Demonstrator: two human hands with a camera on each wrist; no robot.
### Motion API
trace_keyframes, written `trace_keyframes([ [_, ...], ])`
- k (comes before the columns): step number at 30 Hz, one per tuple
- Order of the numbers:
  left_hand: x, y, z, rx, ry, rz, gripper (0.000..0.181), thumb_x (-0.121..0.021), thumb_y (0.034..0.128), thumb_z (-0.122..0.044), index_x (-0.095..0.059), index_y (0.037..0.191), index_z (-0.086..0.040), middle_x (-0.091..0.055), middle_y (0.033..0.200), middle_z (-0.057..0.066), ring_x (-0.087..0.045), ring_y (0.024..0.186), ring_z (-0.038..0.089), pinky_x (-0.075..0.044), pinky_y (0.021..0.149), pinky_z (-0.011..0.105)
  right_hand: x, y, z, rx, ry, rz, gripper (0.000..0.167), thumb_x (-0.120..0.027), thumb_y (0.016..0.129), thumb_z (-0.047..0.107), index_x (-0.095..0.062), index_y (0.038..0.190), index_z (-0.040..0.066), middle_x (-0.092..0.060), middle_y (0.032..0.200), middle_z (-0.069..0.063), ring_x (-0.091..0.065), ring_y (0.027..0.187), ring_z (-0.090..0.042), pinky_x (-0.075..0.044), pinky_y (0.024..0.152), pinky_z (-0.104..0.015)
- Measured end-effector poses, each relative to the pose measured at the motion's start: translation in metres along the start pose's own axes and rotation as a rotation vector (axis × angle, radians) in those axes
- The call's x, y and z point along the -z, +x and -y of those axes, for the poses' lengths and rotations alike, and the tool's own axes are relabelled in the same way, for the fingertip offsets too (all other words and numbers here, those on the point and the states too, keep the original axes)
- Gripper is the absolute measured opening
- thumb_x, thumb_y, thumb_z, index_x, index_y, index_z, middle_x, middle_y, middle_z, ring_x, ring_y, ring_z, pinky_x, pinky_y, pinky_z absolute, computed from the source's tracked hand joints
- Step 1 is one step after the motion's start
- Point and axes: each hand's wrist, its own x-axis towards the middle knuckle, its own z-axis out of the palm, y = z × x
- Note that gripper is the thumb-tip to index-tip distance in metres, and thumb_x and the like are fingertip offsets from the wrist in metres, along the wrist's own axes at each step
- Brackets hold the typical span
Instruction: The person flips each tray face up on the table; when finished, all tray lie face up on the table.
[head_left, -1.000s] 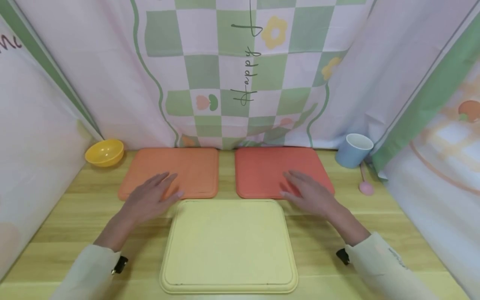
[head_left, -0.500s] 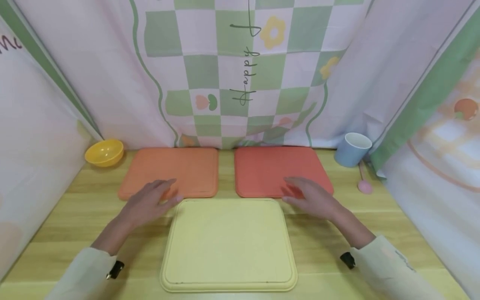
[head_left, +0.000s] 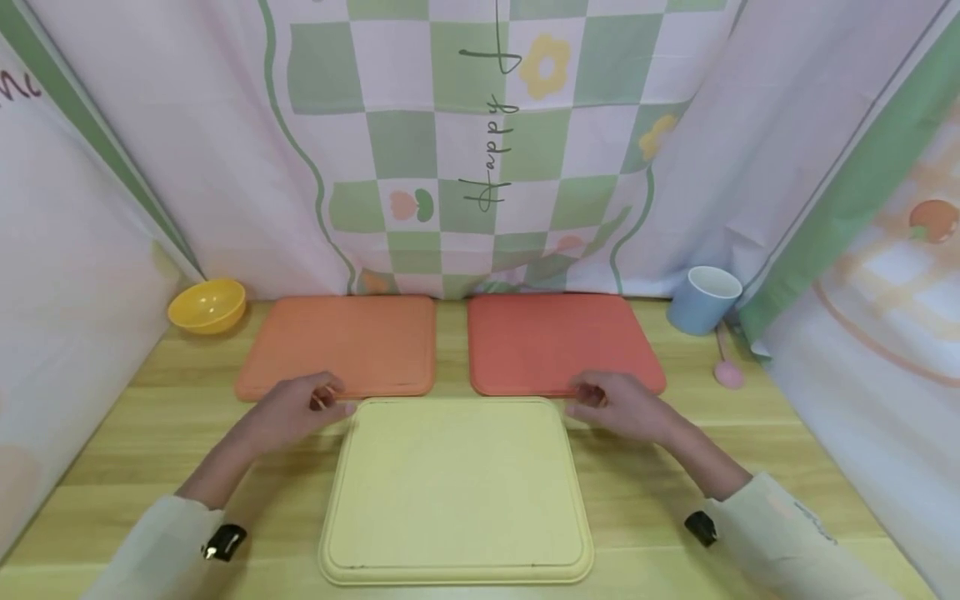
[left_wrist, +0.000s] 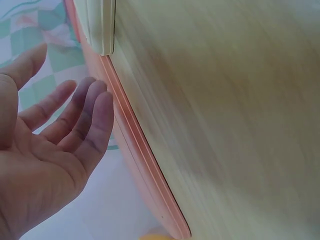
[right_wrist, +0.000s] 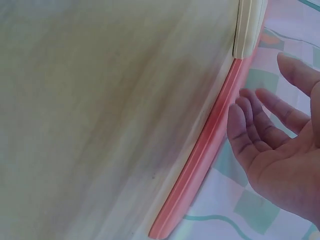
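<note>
In the head view a pale yellow board (head_left: 457, 492) lies on the table, in front of an orange board (head_left: 352, 342) and a red board (head_left: 555, 342). My left hand (head_left: 288, 414) hovers by the yellow board's back left corner, near the orange board's front edge. My right hand (head_left: 622, 407) is at the back right corner, close to the red board's front edge. Both wrist views show the left hand (left_wrist: 55, 140) and the right hand (right_wrist: 280, 145) with fingers loosely bent, thumbs apart, holding nothing.
A yellow bowl (head_left: 208, 307) stands at the back left. At the back right are a blue cup (head_left: 703, 302) and a pink round-ended utensil (head_left: 728, 373). A checkered curtain (head_left: 480, 150) hangs behind the boards, with printed cloth on both sides.
The fingers of both hands have bent more and drawn back a little toward me, off the middles of the orange and red boards. The boards, bowl and cup have not moved.
</note>
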Motion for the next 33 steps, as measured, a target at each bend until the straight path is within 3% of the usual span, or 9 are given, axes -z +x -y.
trace_keyframes([
  [7, 0.0, 0.001, 0.004, 0.027, -0.071, 0.043, 0.036, -0.073, 0.0951, -0.035, -0.068, 0.108, -0.002, -0.067, 0.102, 0.009, -0.063, 0.089, 0.022, -0.054, 0.071, 0.036, -0.001, 0.001, 0.001, -0.052, 0.049, 0.041, 0.029, -0.073, 0.096, 0.028, -0.072, 0.108, 0.002, -0.068, 0.093, 0.001, -0.062, 0.084, -0.013, -0.053, 0.071, -0.029],
  [11, 0.0, 0.002, 0.004, 0.066, -0.166, 0.097, 0.035, -0.074, 0.0948, -0.031, -0.067, 0.107, 0.001, -0.067, 0.099, 0.01, -0.063, 0.08, 0.022, -0.055, 0.066, 0.036, 0.001, 0.001, -0.001, -0.146, 0.202, 0.109, 0.029, -0.072, 0.097, 0.026, -0.072, 0.106, -0.001, -0.07, 0.09, -0.005, -0.065, 0.081, -0.018, -0.057, 0.068, -0.032],
  [15, 0.0, 0.004, 0.004, 0.116, -0.248, 0.15, 0.037, -0.075, 0.0948, -0.028, -0.066, 0.107, 0.006, -0.067, 0.09, 0.012, -0.062, 0.072, 0.023, -0.054, 0.062, 0.035, 0.002, 0.002, -0.004, -0.255, 0.397, 0.182, 0.032, -0.071, 0.098, 0.021, -0.07, 0.111, -0.008, -0.071, 0.094, -0.013, -0.069, 0.085, -0.027, -0.061, 0.073, -0.038],
  [26, -0.008, 0.009, 0.012, 0.153, -0.347, 0.207, 0.032, -0.073, 0.0959, -0.023, -0.071, 0.102, 0.008, -0.069, 0.095, 0.013, -0.069, 0.08, 0.024, -0.061, 0.071, 0.038, -0.001, 0.004, -0.01, -0.384, 0.606, 0.253, 0.038, -0.07, 0.097, 0.018, -0.067, 0.118, -0.013, -0.072, 0.102, -0.016, -0.072, 0.091, -0.028, -0.06, 0.082, -0.04],
  [33, -0.011, 0.011, 0.011, 0.247, -0.448, 0.21, 0.034, -0.07, 0.0976, -0.024, -0.068, 0.106, 0.01, -0.066, 0.096, 0.016, -0.068, 0.08, 0.023, -0.061, 0.072, 0.037, -0.003, 0.007, -0.009, -0.44, 0.682, 0.256, 0.037, -0.071, 0.096, 0.016, -0.066, 0.119, -0.014, -0.073, 0.1, -0.016, -0.073, 0.089, -0.025, -0.06, 0.082, -0.038],
])
